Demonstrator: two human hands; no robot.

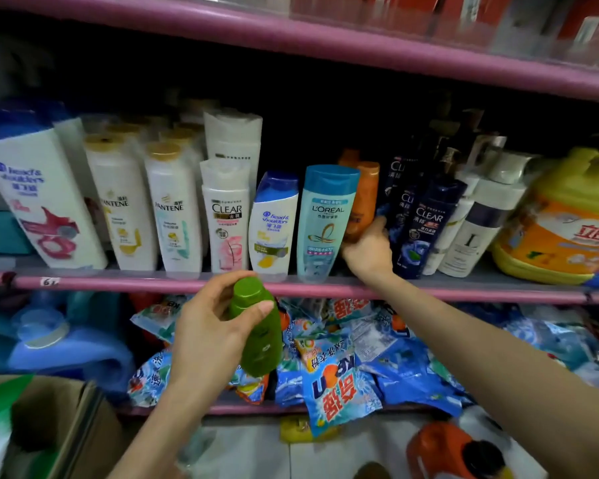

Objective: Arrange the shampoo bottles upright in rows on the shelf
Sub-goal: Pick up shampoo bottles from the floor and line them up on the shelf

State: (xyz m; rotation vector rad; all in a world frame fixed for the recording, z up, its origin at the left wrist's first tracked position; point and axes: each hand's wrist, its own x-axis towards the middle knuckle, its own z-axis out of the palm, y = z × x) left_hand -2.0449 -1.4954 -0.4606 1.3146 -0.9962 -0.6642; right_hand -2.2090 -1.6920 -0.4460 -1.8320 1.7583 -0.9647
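Left hand [204, 326] fingers gripping green bottle [258, 330] below shelf edge [153, 283], right hand [369, 250] fingers holding orange bottle [363, 202].

Left hand [208, 326] raised at centre, fingers and thumb curled in a grip, forearm coming up from bottom. Right hand [369, 248] reaching forward and higher, fingers curled in a grip, arm extended from lower right.

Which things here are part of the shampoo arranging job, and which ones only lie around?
Part of the job:
- green bottle, held in the left hand
- orange bottle, gripped by the right hand
- L'Oreal bottle
- pink shelf

Only lying around:
- detergent bags
- yellow jug
- cardboard box
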